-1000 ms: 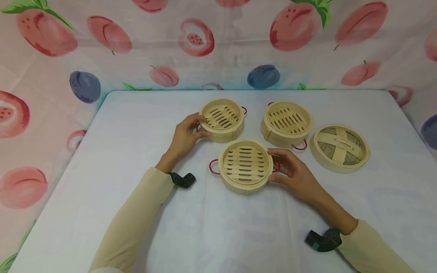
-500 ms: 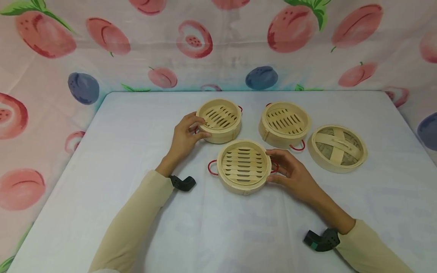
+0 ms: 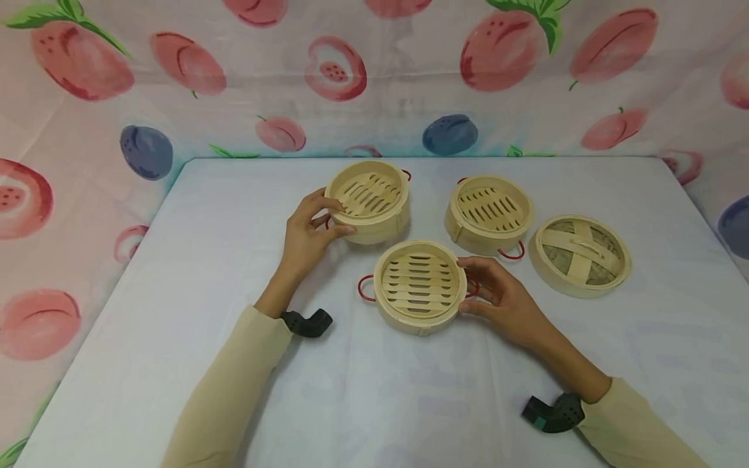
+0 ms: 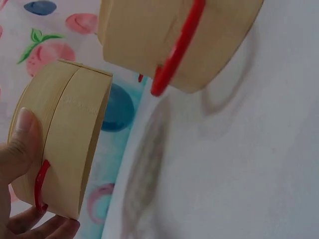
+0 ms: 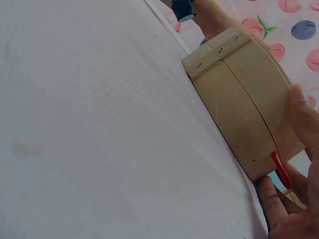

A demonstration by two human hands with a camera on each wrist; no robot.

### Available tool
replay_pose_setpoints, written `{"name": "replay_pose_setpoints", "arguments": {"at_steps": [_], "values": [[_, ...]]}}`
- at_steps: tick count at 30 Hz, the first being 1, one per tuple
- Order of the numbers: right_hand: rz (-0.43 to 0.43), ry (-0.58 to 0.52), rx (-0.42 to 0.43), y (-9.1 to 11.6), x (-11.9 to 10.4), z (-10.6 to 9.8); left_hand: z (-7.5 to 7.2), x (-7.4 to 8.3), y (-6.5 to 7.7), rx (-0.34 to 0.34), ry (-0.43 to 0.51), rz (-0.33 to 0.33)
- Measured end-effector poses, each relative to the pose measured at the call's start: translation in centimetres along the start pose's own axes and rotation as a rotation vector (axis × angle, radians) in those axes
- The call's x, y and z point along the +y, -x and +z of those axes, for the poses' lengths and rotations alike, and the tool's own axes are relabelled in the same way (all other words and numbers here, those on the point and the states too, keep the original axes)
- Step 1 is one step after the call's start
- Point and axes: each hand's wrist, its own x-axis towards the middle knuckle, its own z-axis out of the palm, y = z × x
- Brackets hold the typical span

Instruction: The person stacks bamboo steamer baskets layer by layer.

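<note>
Leftmost from my station, the left hand (image 3: 307, 227) is half closed, thumb and fingers curled round the left side of the first steamer basket (image 3: 368, 195), held clear of the worktop (image 3: 380, 403) towards its far edge. Next I see the second basket (image 3: 419, 289) resting around mid-worktop, one of two red handles (image 3: 359, 288) on each side; the right hand (image 3: 504, 294), partly closed, grips its right wall. The third basket (image 3: 489, 214) sits towards the far edge, making three; one lid (image 3: 580, 255) lies nearest the right edge. The worktop is white, with fruit-printed cloth (image 3: 234, 39) hanging behind.
</note>
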Motion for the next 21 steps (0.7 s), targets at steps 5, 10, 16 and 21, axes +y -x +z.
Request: {"name": "replay_pose_setpoints", "arguments": {"at_steps": [5, 10, 16, 21], "values": [[0.015, 0.002, 0.005, 0.1, 0.0, 0.0, 0.0, 0.8, 0.4, 0.005, 0.010, 0.037], [0.018, 0.000, 0.008, 0.2, -0.1, 0.0, 0.1, -0.4, 0.4, 0.011, 0.057, 0.087], [0.008, -0.006, 0.001, 0.1, 0.0, 0.0, 0.2, -0.2, 1.3, 0.002, 0.079, 0.114], [0.001, 0.000, -0.002, 0.1, 0.0, 0.0, 0.5, 0.5, 2.2, -0.031, 0.091, 0.139]]}}
